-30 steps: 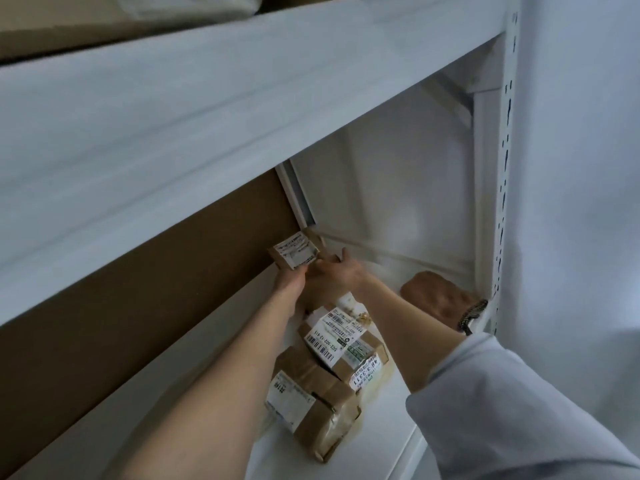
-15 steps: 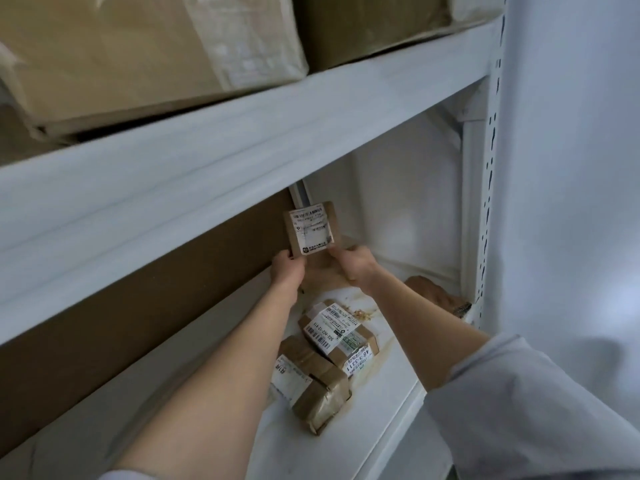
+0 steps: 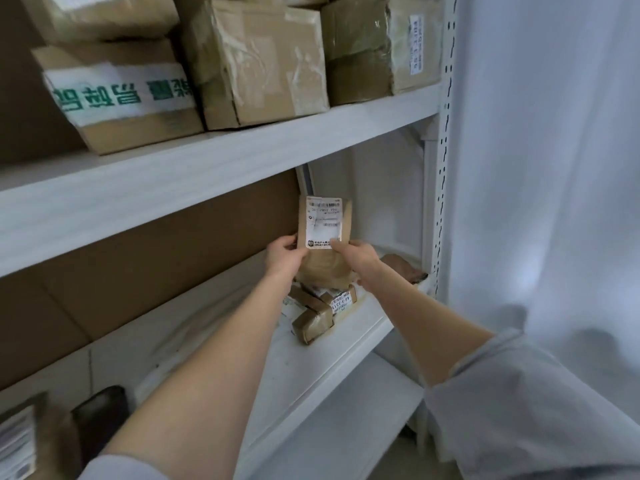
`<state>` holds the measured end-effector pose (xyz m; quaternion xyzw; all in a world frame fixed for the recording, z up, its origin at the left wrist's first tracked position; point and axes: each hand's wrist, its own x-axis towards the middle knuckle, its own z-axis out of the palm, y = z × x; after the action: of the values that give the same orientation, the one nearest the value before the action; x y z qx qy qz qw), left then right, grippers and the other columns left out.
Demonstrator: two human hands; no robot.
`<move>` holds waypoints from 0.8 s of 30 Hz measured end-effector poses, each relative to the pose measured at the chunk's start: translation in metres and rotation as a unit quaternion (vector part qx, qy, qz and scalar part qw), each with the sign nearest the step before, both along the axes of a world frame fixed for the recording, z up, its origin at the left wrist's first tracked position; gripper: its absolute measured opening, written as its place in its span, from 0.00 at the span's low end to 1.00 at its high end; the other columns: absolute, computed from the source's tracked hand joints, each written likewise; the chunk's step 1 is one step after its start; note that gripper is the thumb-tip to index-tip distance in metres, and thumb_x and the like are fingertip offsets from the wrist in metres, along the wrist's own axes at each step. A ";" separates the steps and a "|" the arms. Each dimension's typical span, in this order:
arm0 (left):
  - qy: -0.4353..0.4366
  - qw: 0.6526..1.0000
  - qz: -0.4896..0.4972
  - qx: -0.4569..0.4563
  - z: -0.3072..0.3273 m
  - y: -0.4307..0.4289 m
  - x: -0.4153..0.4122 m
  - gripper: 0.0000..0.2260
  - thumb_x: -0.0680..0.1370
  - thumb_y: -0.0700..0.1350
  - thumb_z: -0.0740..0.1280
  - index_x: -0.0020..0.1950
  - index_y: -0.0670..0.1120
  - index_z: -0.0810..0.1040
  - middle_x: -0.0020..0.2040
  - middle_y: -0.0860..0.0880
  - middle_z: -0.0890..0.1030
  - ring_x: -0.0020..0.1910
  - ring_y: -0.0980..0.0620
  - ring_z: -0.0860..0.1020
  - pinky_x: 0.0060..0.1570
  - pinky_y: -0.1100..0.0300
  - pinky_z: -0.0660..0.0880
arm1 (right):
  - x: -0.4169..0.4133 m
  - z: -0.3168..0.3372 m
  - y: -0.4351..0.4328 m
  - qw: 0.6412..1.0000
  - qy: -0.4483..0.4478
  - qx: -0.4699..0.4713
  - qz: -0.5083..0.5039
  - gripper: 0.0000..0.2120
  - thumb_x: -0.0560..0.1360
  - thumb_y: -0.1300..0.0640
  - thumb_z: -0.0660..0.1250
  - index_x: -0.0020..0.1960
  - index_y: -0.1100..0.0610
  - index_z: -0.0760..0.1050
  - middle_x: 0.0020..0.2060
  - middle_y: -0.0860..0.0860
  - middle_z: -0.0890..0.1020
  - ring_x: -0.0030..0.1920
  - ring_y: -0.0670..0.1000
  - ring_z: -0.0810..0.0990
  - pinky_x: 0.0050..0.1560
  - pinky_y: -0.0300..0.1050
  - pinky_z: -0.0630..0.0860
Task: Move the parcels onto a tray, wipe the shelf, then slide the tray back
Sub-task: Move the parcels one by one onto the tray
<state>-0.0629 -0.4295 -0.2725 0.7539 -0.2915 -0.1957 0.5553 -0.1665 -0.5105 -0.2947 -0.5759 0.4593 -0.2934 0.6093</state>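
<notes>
Brown paper is between my fingers: I hold a flat parcel (image 3: 323, 244) upright with both hands, lifted above the shelf (image 3: 277, 368); its white label (image 3: 323, 223) faces me. My left hand (image 3: 284, 256) is closed on the left lower edge of the parcel, the thumb on the front; my right hand (image 3: 356, 256) is closed on the right lower edge, with one fingertip on the corner of the label. Below my fingers and a little nearer to me, a small pile of parcels (image 3: 318, 310) lies on the shelf, brown paper with white labels; the parcels touch each other, and how many they are I cannot tell. To the right of my right hand, at the back corner of the shelf, lies one more brown thing (image 3: 403, 268); it is too dim to tell what it is. Above my fingers is the upper shelf (image 3: 207, 174); on it stand big boxes (image 3: 256, 60) side by side. Far to the left of my fingers, a dark object (image 3: 100, 417) stands on the shelf. Beyond the shelf post (image 3: 445, 168), on my right, hangs a white curtain (image 3: 547, 168).
</notes>
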 end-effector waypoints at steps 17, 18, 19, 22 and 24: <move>-0.036 0.993 -0.109 -0.021 0.005 0.126 -0.029 0.20 0.71 0.38 0.74 0.62 0.39 0.79 0.51 0.46 0.82 0.36 0.62 0.80 0.43 0.72 0.77 | -0.014 -0.004 0.113 0.992 -0.081 0.092 0.021 0.50 0.53 0.31 0.75 0.69 0.54 0.68 0.58 0.52 0.78 0.57 0.54 0.77 0.58 0.49 0.75; -0.033 0.993 -0.111 -0.021 0.004 0.129 -0.027 0.20 0.71 0.38 0.74 0.62 0.39 0.79 0.49 0.45 0.83 0.34 0.62 0.80 0.41 0.74 0.76 | -0.012 -0.004 0.117 0.992 -0.087 0.092 0.022 0.47 0.57 0.33 0.75 0.68 0.54 0.68 0.58 0.51 0.78 0.58 0.54 0.76 0.58 0.48 0.74; -0.031 0.993 -0.113 -0.019 0.002 0.133 -0.025 0.20 0.71 0.38 0.74 0.62 0.39 0.79 0.48 0.45 0.83 0.35 0.60 0.80 0.42 0.72 0.77 | -0.011 -0.004 0.122 0.991 -0.091 0.091 0.022 0.43 0.60 0.34 0.75 0.68 0.53 0.69 0.57 0.50 0.78 0.58 0.53 0.76 0.56 0.48 0.73; -0.046 0.992 -0.119 -0.016 -0.001 0.143 -0.020 0.17 0.71 0.37 0.74 0.59 0.40 0.80 0.53 0.46 0.81 0.47 0.51 0.81 0.55 0.60 0.78 | -0.002 -0.005 0.135 0.990 -0.093 0.105 0.030 0.48 0.57 0.34 0.77 0.70 0.54 0.66 0.59 0.51 0.77 0.60 0.53 0.76 0.57 0.49 0.72; -0.070 0.990 -0.122 -0.009 0.001 0.151 -0.016 0.14 0.72 0.37 0.73 0.57 0.41 0.82 0.54 0.48 0.80 0.53 0.51 0.79 0.57 0.60 0.75 | 0.004 -0.004 0.143 0.988 -0.092 0.118 0.028 0.50 0.58 0.34 0.77 0.72 0.55 0.62 0.63 0.52 0.75 0.63 0.55 0.73 0.56 0.50 0.70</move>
<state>-0.0789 -0.2788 -0.2716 0.7196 -0.4213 -0.2058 0.5122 -0.1621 -0.3673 -0.2982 -0.4830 0.4160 -0.2716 0.7210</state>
